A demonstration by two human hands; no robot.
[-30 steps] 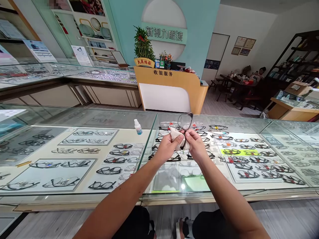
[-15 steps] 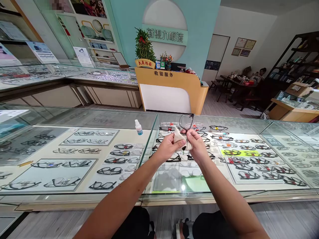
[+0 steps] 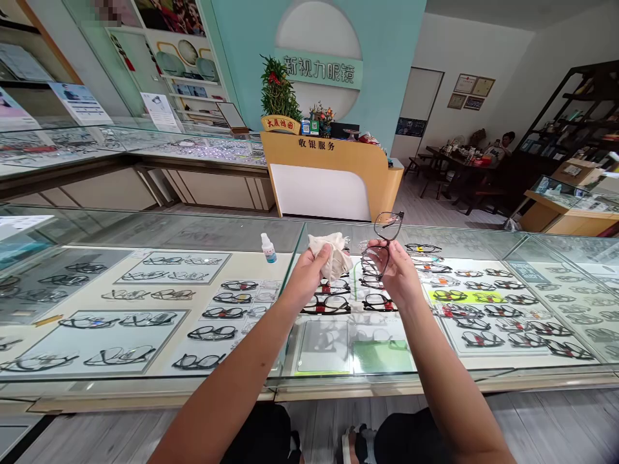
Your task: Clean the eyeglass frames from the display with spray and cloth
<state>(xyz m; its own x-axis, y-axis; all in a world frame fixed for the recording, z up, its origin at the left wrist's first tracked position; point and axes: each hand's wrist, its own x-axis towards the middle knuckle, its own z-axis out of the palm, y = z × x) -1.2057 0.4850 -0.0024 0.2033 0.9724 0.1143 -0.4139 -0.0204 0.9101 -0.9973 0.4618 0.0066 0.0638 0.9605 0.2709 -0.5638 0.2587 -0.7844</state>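
A crumpled, cream-coloured cleaning cloth [image 3: 333, 256] is bunched in my left hand [image 3: 309, 274], thumb pressed on top of it. My right hand [image 3: 402, 274] pinches a pair of dark-framed eyeglasses [image 3: 387, 240] at the middle of the frame. The glasses are held upright on end, one lens above the fingers and the other below. Cloth and glasses are apart, both above the glass display counter [image 3: 319, 381]. To the left of my left hand, a small white spray bottle [image 3: 267, 248] with a blue lower part stands on the counter top.
Rows of eyeglasses [image 3: 326, 304] lie inside the case beneath my hands, with more to either side. A yellow pencil-like stick [image 3: 48, 319] is at the left. Beyond the counter stands a wooden cashier desk [image 3: 387, 187]. A person [image 3: 500, 149] sits at a far table.
My hands have moved apart. The cloth has come off the glasses and gone left with my left hand, while my right hand has carried the glasses right and slightly up.
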